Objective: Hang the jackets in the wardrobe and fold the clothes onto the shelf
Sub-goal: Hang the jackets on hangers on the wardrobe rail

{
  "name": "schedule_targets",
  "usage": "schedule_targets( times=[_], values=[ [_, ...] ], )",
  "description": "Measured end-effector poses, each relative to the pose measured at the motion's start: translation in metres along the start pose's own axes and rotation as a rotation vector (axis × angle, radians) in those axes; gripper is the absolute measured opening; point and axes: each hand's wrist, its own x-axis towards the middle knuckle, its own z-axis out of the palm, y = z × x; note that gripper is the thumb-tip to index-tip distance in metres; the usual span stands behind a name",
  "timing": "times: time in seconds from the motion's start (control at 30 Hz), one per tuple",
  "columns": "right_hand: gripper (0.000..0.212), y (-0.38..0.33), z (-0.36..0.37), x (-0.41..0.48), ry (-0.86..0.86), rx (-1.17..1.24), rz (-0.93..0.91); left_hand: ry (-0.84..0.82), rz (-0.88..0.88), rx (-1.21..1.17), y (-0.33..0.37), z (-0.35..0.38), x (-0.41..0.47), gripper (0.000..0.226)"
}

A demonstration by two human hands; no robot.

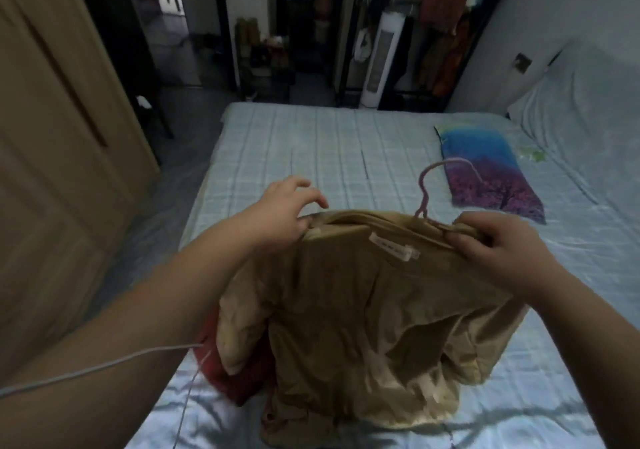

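Note:
A tan jacket (367,313) hangs in front of me over the near part of the bed, its white neck label facing me. A pink hanger (426,188) sticks up out of its collar, hook pointing away. My right hand (498,251) pinches the jacket's right shoulder together with the hanger arm. My left hand (287,213) rests at the left shoulder, thumb under the fabric and fingers spread above it. A red garment (239,376) lies under the jacket on the bed.
The bed (311,157) has a pale checked sheet, with a blue-and-purple pillow (491,171) at right. A wooden wardrobe door (59,171) stands at left. A dark rack with hanging clothes (446,32) and a white tower fan (381,60) stand beyond the bed. A thin white cable (104,367) crosses my left arm.

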Motion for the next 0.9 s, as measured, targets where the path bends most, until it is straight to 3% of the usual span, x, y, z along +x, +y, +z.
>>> schedule_targets(
  times=[0.1, 0.2, 0.3, 0.37, 0.47, 0.57, 0.67, 0.9],
  values=[
    [0.014, 0.013, -0.013, 0.001, 0.042, 0.055, -0.021, -0.132, -0.143, -0.211, 0.046, -0.026, -0.013, 0.031],
    [0.014, 0.013, -0.027, -0.003, 0.024, 0.07, -0.084, -0.133, -0.122, -0.155, 0.096, -0.028, -0.021, 0.045],
    [0.015, 0.011, -0.042, -0.008, 0.002, 0.079, -0.131, 0.107, -0.083, 0.033, 0.131, -0.027, -0.021, 0.058],
    [0.015, 0.012, -0.052, -0.012, -0.015, 0.083, -0.162, 0.236, -0.022, -0.097, 0.149, -0.036, -0.027, 0.05],
    [0.015, 0.012, -0.066, -0.015, -0.047, 0.083, -0.213, 0.058, -0.058, -0.45, 0.165, -0.046, -0.038, 0.037],
    [0.015, 0.009, -0.078, -0.012, -0.023, 0.028, -0.266, -0.078, -0.135, -0.27, 0.178, -0.055, -0.049, 0.028],
    [0.019, 0.004, -0.08, -0.007, 0.013, -0.011, -0.262, -0.201, -0.215, -0.245, 0.187, -0.069, -0.063, 0.028],
    [0.022, -0.023, -0.067, -0.005, -0.059, 0.039, -0.374, -0.179, -0.388, -0.061, 0.179, -0.072, -0.097, 0.01]
  ],
)
